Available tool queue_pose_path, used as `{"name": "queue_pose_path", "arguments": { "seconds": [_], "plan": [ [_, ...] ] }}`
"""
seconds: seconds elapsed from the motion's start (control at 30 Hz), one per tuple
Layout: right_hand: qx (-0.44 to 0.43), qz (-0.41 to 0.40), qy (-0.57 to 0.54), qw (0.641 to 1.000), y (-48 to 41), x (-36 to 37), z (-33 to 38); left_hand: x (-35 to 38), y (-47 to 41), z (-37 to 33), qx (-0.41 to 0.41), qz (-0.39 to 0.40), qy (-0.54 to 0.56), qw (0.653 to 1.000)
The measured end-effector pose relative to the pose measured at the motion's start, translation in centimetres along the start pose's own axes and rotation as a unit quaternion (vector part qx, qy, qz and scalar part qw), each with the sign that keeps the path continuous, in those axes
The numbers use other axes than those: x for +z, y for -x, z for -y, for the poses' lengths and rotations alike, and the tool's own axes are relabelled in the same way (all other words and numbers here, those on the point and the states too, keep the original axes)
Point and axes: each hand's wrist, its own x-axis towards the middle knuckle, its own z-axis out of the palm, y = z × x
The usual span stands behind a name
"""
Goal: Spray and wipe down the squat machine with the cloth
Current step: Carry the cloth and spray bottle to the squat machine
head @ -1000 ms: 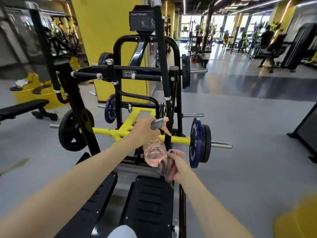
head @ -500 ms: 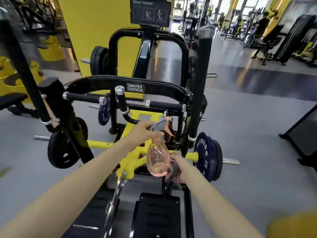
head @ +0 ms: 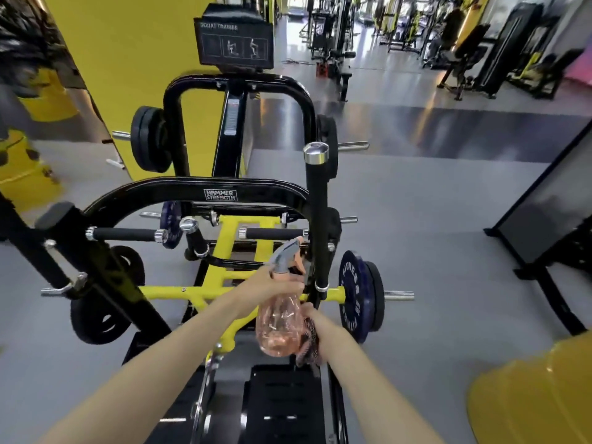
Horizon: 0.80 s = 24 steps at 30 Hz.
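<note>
The black and yellow squat machine (head: pixel 224 195) fills the middle of the view, its footplates at the bottom. My left hand (head: pixel 272 288) grips the neck of a clear pink spray bottle (head: pixel 280 328) with a grey trigger head, nozzle aimed at the black upright post (head: pixel 317 225) on the right. My right hand (head: pixel 312 315), partly hidden behind the bottle, holds a dark patterned cloth (head: pixel 309 344) right by the base of that post.
Blue weight plates (head: pixel 355 296) sit on the right bar, black plates (head: pixel 99 318) on the left. A yellow pillar (head: pixel 134 65) stands behind the machine. A black frame (head: pixel 544 219) stands at right, a yellow object (head: pixel 531 395) lower right. A person sits at far machines.
The view has moved closer and higher over the machine. Both hands have risen with the bottle and cloth toward the right upright post.
</note>
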Motion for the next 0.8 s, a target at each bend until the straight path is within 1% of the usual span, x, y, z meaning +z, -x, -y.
{"name": "queue_pose_path", "arguments": {
  "seconds": [0.07, 0.17, 0.3, 0.43, 0.5, 0.57, 0.6, 0.7, 0.73, 0.8],
  "plan": [
    [0.004, 0.014, 0.011, 1.0, 0.4, -0.7, 0.7, 1.0, 0.3, -1.2, 0.003, 0.004, -0.005, 1.0],
    [0.007, 0.02, 0.057, 0.998, 0.8, -1.3, 1.7, 2.4, 0.6, -2.2, 0.012, -0.003, -0.019, 1.0],
    [0.009, 0.02, 0.111, 0.994, 1.2, -2.0, 2.7, 3.4, 0.7, -2.9, 0.023, -0.034, 0.018, 0.999],
    [-0.001, 0.021, 0.083, 0.996, 2.7, -1.9, 3.2, 3.4, 1.3, -4.2, 0.028, -0.021, 0.041, 0.999],
    [0.014, 0.046, 0.075, 0.996, 3.4, -1.7, 3.5, 3.1, 1.8, -5.1, 0.02, -0.002, 0.033, 0.999],
    [0.002, 0.064, 0.076, 0.995, 4.3, -1.5, 4.1, 3.1, 2.0, -5.8, 0.031, 0.019, 0.009, 0.999],
    [-0.001, 0.069, 0.068, 0.995, 4.4, -1.3, 4.4, 2.9, 2.1, -5.9, 0.034, 0.017, 0.014, 0.999],
    [-0.014, 0.046, 0.065, 0.997, 5.1, -0.7, 3.9, 3.2, 2.8, -6.2, 0.038, 0.03, 0.025, 0.999],
    [-0.019, 0.029, 0.059, 0.998, 5.3, -0.6, 3.7, 3.4, 3.0, -6.2, 0.046, 0.019, 0.02, 0.999],
    [-0.033, 0.006, 0.038, 0.999, 5.7, -0.4, 3.5, 3.6, 2.9, -6.3, 0.087, -0.008, -0.002, 0.996]
  ]
}}
